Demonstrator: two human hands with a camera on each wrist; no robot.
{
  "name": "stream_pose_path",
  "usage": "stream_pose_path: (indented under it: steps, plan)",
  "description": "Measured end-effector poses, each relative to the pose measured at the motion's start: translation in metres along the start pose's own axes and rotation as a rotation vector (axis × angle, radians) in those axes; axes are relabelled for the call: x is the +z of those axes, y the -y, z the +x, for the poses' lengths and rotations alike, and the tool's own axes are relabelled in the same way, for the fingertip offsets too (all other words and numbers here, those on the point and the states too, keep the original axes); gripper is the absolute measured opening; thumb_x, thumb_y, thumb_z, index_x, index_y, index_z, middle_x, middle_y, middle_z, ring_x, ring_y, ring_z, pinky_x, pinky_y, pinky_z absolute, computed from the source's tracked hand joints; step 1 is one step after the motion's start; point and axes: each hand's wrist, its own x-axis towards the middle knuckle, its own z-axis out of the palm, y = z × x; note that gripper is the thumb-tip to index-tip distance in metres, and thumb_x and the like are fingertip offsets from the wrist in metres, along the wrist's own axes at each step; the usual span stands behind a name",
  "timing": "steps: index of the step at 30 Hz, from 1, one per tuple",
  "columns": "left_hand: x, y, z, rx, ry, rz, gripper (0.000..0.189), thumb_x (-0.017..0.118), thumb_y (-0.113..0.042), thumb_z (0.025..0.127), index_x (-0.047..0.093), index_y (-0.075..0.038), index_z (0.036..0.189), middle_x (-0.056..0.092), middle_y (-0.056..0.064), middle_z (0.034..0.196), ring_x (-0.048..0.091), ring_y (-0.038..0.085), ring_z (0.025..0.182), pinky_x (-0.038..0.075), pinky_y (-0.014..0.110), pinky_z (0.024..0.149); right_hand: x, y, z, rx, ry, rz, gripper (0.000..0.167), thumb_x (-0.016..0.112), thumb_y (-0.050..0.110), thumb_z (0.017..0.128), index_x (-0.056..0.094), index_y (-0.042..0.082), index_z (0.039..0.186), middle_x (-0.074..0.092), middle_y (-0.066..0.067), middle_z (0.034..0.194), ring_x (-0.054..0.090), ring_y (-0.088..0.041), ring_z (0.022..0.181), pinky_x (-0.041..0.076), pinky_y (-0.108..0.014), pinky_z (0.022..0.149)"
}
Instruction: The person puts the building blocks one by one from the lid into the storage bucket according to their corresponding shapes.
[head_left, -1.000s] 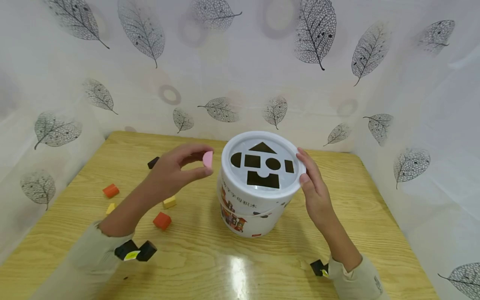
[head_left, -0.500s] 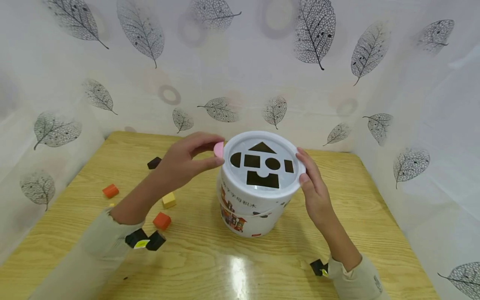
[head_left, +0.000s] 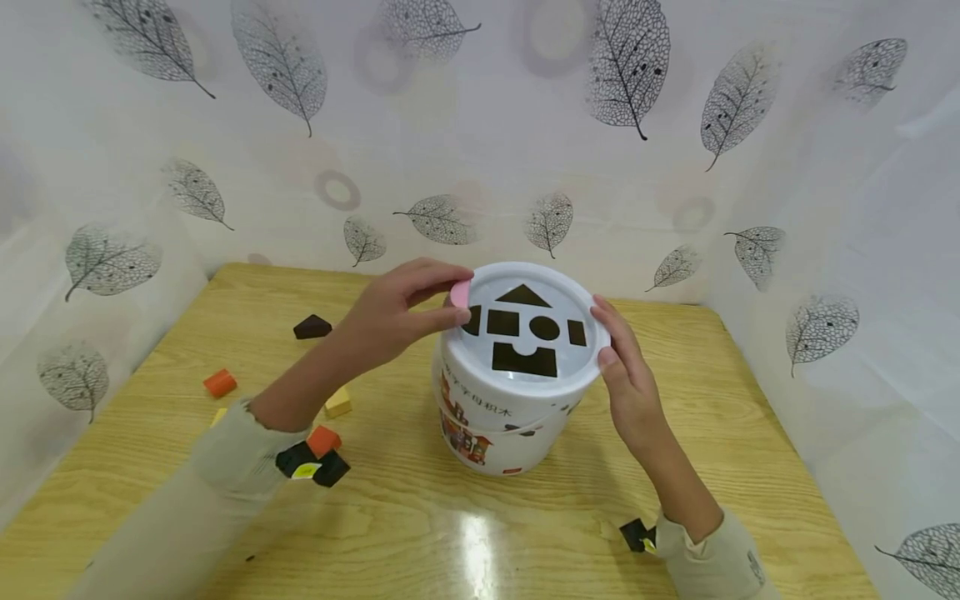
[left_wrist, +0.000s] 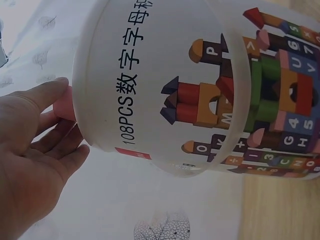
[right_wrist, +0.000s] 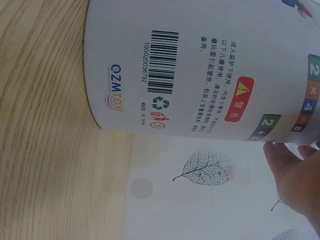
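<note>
A white bucket stands upright on the table, its lid cut with several shaped holes. My left hand pinches a pink half-round block between thumb and fingers, at the lid's left edge beside the half-round hole. In the left wrist view the pink block shows at the bucket's rim, partly covered by the fingers. My right hand holds the lid's right rim, thumb in front and fingers behind. The right wrist view shows this hand against the bucket's printed side.
Left of the bucket lie a dark brown block, an orange block, a yellow block and a red block, partly behind the left wrist's camera. A leaf-patterned cloth encloses the wooden table at back and sides.
My left hand has moved right with the pink block, from beside the bucket to over the lid's left edge. The right hand and the bucket have stayed in place.
</note>
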Motion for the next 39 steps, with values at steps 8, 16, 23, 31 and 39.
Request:
stream_pose_path:
  steps: [8, 16, 23, 31, 39]
  plan:
    - [0.0049, 0.0025, 0.0048, 0.007, 0.028, 0.074, 0.047, 0.076, -0.026, 0.092, 0.064, -0.012, 0.135, 0.061, 0.000, 0.134, 0.052, 0.017, 0.132, 0.041, 0.043, 0.115, -0.0013, -0.0018, 0.0002, -0.004, 0.013, -0.009, 0.047, 0.034, 0.015, 0.108, 0.037, 0.009, 0.155, 0.026, -0.004, 0.166, 0.022, -0.017, 0.154, 0.027, -0.018, 0.119]
    - [0.0085, 0.0033, 0.0056, -0.014, 0.044, 0.116, 0.047, 0.076, -0.026, 0.092, 0.064, -0.014, 0.136, 0.060, -0.002, 0.136, 0.051, 0.017, 0.133, 0.042, 0.045, 0.113, -0.0016, -0.0014, -0.0003, 0.001, 0.018, -0.011, 0.047, 0.034, 0.016, 0.109, 0.037, 0.008, 0.155, 0.025, -0.004, 0.166, 0.021, -0.017, 0.154, 0.027, -0.018, 0.119]
    - [0.0092, 0.0014, 0.0056, -0.037, 0.066, 0.157, 0.048, 0.075, -0.028, 0.093, 0.062, -0.017, 0.138, 0.059, -0.002, 0.137, 0.051, 0.017, 0.133, 0.044, 0.046, 0.111, 0.0008, 0.0007, 0.0000, -0.003, 0.001, 0.006, 0.046, 0.034, 0.012, 0.108, 0.038, 0.007, 0.154, 0.027, -0.005, 0.165, 0.022, -0.017, 0.154, 0.027, -0.016, 0.119]
    - [0.0091, -0.0015, 0.0044, -0.051, 0.098, 0.186, 0.048, 0.072, -0.030, 0.095, 0.061, -0.018, 0.140, 0.057, -0.001, 0.141, 0.050, 0.018, 0.134, 0.049, 0.044, 0.106, -0.0004, 0.0002, -0.0001, 0.008, -0.002, -0.005, 0.047, 0.035, 0.015, 0.108, 0.038, 0.008, 0.154, 0.027, -0.003, 0.166, 0.021, -0.017, 0.154, 0.026, -0.018, 0.120]
    - [0.0087, -0.0037, 0.0032, -0.040, 0.104, 0.194, 0.049, 0.071, -0.027, 0.096, 0.059, -0.015, 0.142, 0.056, 0.001, 0.142, 0.050, 0.019, 0.134, 0.049, 0.043, 0.107, -0.0009, 0.0003, -0.0005, 0.001, 0.006, -0.019, 0.046, 0.034, 0.014, 0.108, 0.038, 0.008, 0.154, 0.027, -0.004, 0.166, 0.020, -0.017, 0.155, 0.026, -0.017, 0.119]
